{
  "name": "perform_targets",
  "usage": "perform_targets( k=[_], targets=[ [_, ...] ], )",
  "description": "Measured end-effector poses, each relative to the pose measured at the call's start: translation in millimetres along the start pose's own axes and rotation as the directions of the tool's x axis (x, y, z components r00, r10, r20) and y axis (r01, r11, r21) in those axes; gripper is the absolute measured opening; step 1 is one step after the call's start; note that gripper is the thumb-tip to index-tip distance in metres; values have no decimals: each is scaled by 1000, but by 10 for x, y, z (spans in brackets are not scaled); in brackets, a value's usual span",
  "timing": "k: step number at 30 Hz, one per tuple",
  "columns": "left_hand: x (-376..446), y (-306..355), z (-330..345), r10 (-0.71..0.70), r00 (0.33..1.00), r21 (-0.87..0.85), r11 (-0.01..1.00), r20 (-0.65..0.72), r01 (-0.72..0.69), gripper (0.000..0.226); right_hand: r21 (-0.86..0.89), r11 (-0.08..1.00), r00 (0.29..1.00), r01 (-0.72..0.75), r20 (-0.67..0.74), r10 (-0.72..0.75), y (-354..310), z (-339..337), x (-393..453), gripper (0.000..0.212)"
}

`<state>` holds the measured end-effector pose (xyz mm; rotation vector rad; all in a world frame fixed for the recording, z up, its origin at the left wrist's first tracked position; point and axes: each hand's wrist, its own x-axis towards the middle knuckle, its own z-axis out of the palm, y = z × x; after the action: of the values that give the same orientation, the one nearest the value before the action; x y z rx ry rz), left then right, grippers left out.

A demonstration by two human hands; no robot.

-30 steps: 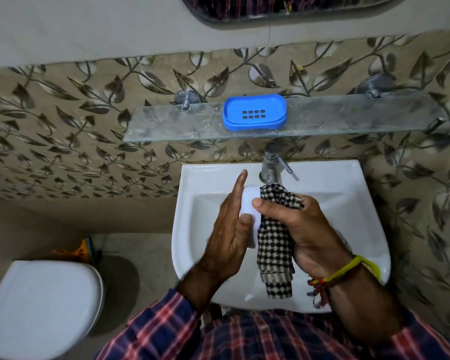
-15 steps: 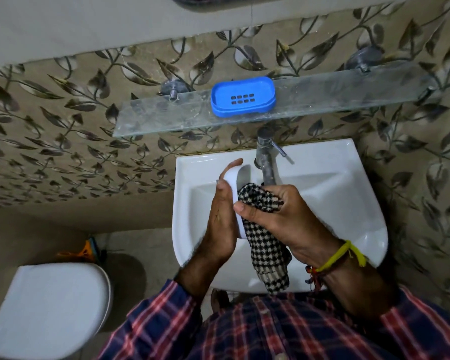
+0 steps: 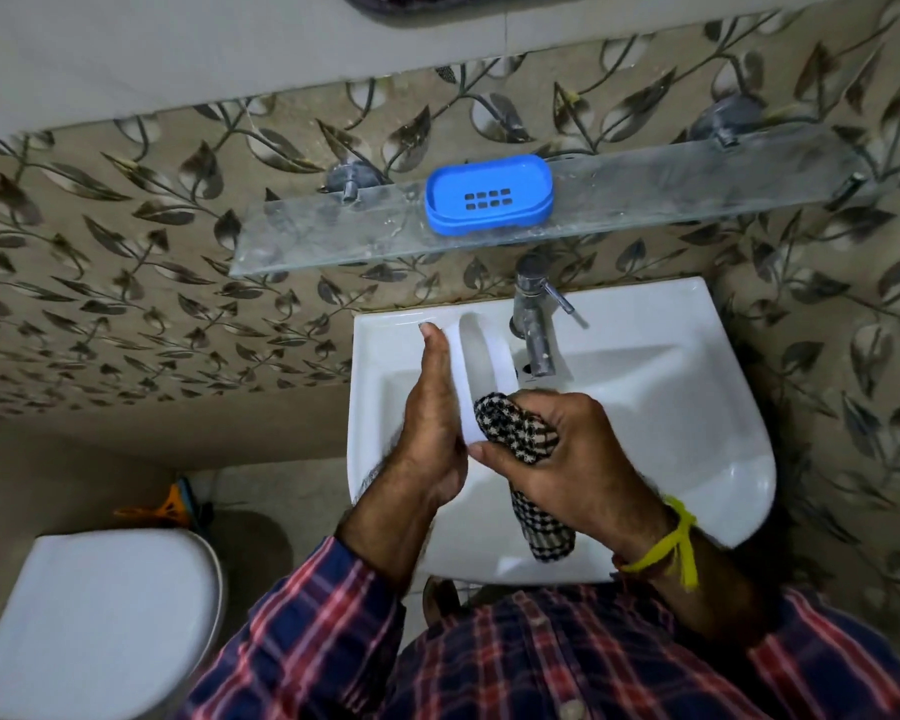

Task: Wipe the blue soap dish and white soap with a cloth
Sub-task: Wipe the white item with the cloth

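Observation:
The blue soap dish point(image 3: 489, 194) sits empty on the glass shelf point(image 3: 697, 200) above the basin. Over the basin, my left hand point(image 3: 432, 423) holds the white soap point(image 3: 481, 366) on edge against its palm, with the fingers stretched along the bar and the thumb hidden. My right hand point(image 3: 567, 454) grips a bunched black-and-white checked cloth point(image 3: 515, 433) and presses it onto the near end of the soap. The cloth's tail hangs down below my right wrist.
The white basin point(image 3: 645, 407) lies under both hands, and its metal tap point(image 3: 533, 319) stands just right of the soap. A white toilet lid point(image 3: 100, 615) is at the lower left. Leaf-patterned tiles cover the wall behind.
The cloth has slid from the far end of the soap down to its near end, so more of the bar shows. Both hands have stayed over the basin while my view shifted.

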<state>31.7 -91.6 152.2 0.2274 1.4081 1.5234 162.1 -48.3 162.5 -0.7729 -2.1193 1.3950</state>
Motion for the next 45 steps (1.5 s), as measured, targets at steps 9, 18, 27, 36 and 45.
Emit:
perform_targets(
  k=[9, 18, 27, 36, 45],
  targets=[
    [-66, -547, -368, 650, 569, 628, 176, 504, -758, 70, 736, 480, 846, -477, 238, 476, -59, -205, 181, 45],
    [-34, -639, -139, 625, 752, 421, 636, 211, -647, 61, 778, 469, 868, -418, 190, 459, -90, -110, 146, 48],
    [-152, -390, -21, 268, 960, 270, 921, 79, -279, 76, 532, 809, 943, -251, -55, 328, -46, 6, 119, 26],
    [-79, -286, -147, 3, 1000, -31, 1000, 28, -2, 81, 168, 940, 948, -296, 169, 269, -45, -22, 40, 17],
    [-23, -289, -186, -76, 992, -182, 979, 103, 94, 79, -84, 992, 970, -96, -233, 74, -132, -259, 132, 18]
  ],
)
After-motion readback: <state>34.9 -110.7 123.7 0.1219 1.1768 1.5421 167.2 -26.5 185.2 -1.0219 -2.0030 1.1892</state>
